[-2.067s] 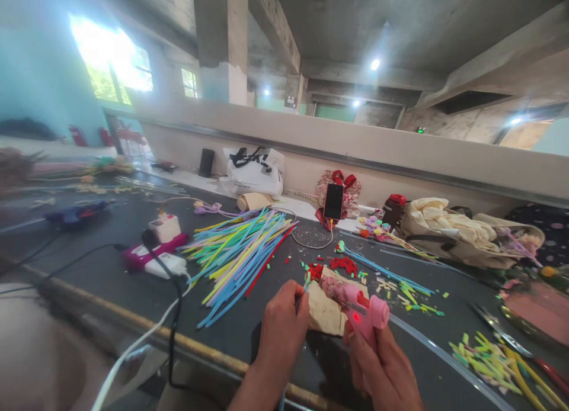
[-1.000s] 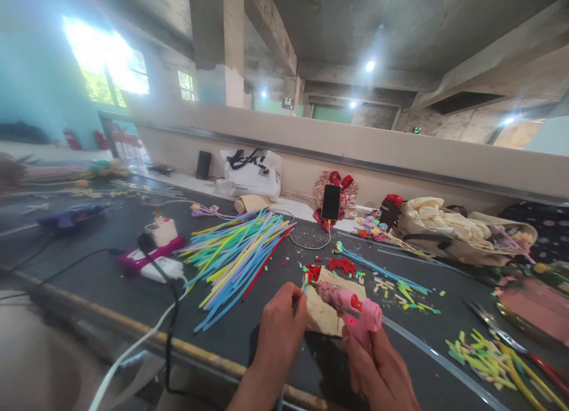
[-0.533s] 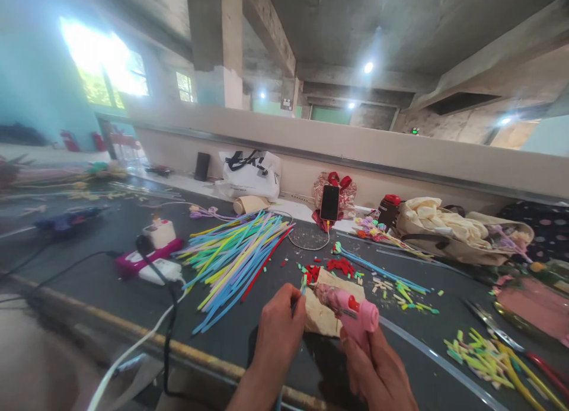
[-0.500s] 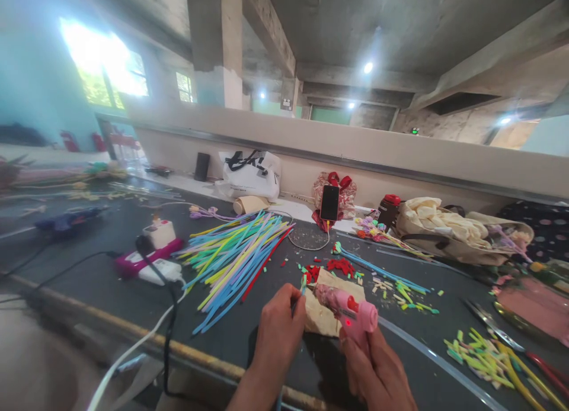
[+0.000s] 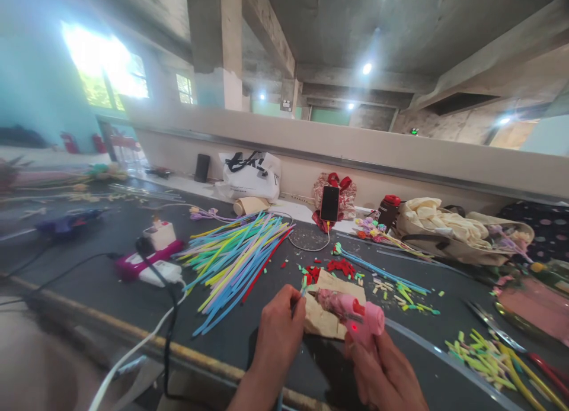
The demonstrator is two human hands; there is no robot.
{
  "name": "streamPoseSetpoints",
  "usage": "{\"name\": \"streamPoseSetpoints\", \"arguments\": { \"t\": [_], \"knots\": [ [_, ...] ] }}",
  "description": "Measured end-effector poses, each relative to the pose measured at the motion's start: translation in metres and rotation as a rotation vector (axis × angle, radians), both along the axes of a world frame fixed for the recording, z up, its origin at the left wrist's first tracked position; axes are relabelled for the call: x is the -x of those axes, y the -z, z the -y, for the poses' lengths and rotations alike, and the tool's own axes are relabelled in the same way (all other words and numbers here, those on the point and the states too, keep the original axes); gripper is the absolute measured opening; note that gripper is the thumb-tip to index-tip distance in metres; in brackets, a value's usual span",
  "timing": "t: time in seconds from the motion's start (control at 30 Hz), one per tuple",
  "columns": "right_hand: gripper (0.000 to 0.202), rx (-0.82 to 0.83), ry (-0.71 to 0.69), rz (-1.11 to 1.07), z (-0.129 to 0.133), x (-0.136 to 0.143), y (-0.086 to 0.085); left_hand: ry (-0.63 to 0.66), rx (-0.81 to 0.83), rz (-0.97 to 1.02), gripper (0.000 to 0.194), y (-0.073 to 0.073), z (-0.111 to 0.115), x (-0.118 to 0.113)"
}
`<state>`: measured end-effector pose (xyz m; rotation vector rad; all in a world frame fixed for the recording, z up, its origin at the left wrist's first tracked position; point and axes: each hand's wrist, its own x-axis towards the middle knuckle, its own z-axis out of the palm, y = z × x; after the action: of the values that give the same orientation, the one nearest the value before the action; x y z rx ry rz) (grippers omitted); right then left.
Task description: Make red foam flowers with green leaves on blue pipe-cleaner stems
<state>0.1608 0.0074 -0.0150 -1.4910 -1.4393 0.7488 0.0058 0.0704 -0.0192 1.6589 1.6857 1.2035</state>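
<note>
My left hand is closed, its fingertips pinching a thin blue stem with small green and red pieces at its top. My right hand is wrapped round the handle of a pink hot glue gun, whose red light is lit. The gun's nozzle points left, a short way from the stem's top. Under the nozzle lies a piece of tan cardboard. Small red pieces are scattered just behind it. Most of the stem is hidden by my left hand.
A pile of coloured stems lies to the left, near a magenta power strip with cables. On the right are cut yellow-green pieces, scissors and a clear glue stick. A phone leans at the back.
My right hand has drawn the glue gun slightly to the right, so its nozzle is farther from the stem. My left hand has stayed nearly still.
</note>
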Motion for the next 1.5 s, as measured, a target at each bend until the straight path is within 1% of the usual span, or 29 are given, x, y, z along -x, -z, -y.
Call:
{"name": "streamPoseSetpoints", "arguments": {
  "t": [0.1, 0.23, 0.33, 0.4, 0.47, 0.5, 0.57, 0.63, 0.67, 0.7, 0.73, 0.77, 0.83, 0.87, 0.9, 0.97, 1.03, 1.13, 1.3, 1.5],
  "knots": [
    [0.039, 0.085, -0.037, -0.105, -0.008, -0.02, -0.005, 0.013, 0.026, 0.074, 0.013, -0.002, 0.0, 0.002],
    [0.038, 0.241, -0.043, -0.239, -0.029, -0.048, -0.013, 0.036, 0.067, 0.209, 0.013, -0.005, -0.002, 0.007],
    [0.036, 0.314, -0.02, -0.28, -0.048, -0.06, -0.012, 0.087, 0.108, 0.34, 0.015, -0.004, -0.003, 0.008],
    [0.034, 0.319, 0.002, -0.254, -0.058, -0.064, -0.007, 0.13, 0.143, 0.438, 0.018, -0.004, -0.003, 0.007],
    [0.035, 0.283, 0.025, -0.151, -0.065, -0.068, -0.002, 0.165, 0.174, 0.532, 0.02, -0.004, -0.002, 0.006],
    [0.036, 0.249, 0.018, -0.055, -0.068, -0.07, -0.001, 0.179, 0.187, 0.574, 0.021, -0.005, -0.001, 0.005],
    [0.036, 0.153, -0.005, 0.229, -0.069, -0.075, -0.002, 0.202, 0.205, 0.644, 0.023, -0.008, 0.001, 0.004],
    [0.032, 0.059, 0.038, 0.538, -0.066, -0.078, -0.01, 0.221, 0.213, 0.693, 0.024, -0.011, 0.003, 0.003],
    [0.028, 0.012, 0.079, 0.651, -0.063, -0.077, -0.015, 0.234, 0.222, 0.722, 0.024, -0.012, 0.004, 0.003],
    [0.025, -0.027, 0.113, 0.705, -0.059, -0.074, -0.022, 0.253, 0.237, 0.759, 0.024, -0.013, 0.005, 0.003],
    [0.023, -0.064, 0.122, 0.695, -0.054, -0.069, -0.029, 0.278, 0.26, 0.798, 0.024, -0.015, 0.007, 0.002],
    [0.023, -0.096, 0.061, 0.625, -0.05, -0.062, -0.037, 0.31, 0.29, 0.836, 0.024, -0.016, 0.009, 0.002],
    [0.023, -0.034, -0.153, 0.331, -0.042, -0.046, -0.051, 0.386, 0.362, 0.887, 0.025, -0.02, 0.015, 0.0],
    [0.026, -0.007, -0.242, 0.195, -0.04, -0.038, -0.057, 0.42, 0.397, 0.893, 0.026, -0.022, 0.018, -0.001],
    [0.032, 0.013, -0.304, 0.093, -0.039, -0.031, -0.062, 0.45, 0.432, 0.906, 0.027, -0.024, 0.022, -0.002],
    [0.046, -0.023, -0.424, -0.025, -0.038, -0.021, -0.068, 0.497, 0.486, 0.928, 0.029, -0.029, 0.028, -0.004],
    [0.055, -0.068, -0.506, -0.05, -0.039, -0.016, -0.071, 0.527, 0.516, 0.934, 0.031, -0.032, 0.033, -0.005],
    [0.056, -0.095, -0.54, -0.027, -0.038, -0.015, -0.071, 0.539, 0.535, 0.904, 0.033, -0.035, 0.036, -0.008],
    [0.043, -0.078, -0.514, -0.036, -0.034, -0.017, -0.072, 0.542, 0.557, 0.861, 0.035, -0.035, 0.038, -0.012],
    [0.029, -0.086, -0.506, -0.071, -0.033, -0.019, -0.067, 0.573, 0.547, 0.834, 0.033, -0.032, 0.039, -0.013]
  ]
}}
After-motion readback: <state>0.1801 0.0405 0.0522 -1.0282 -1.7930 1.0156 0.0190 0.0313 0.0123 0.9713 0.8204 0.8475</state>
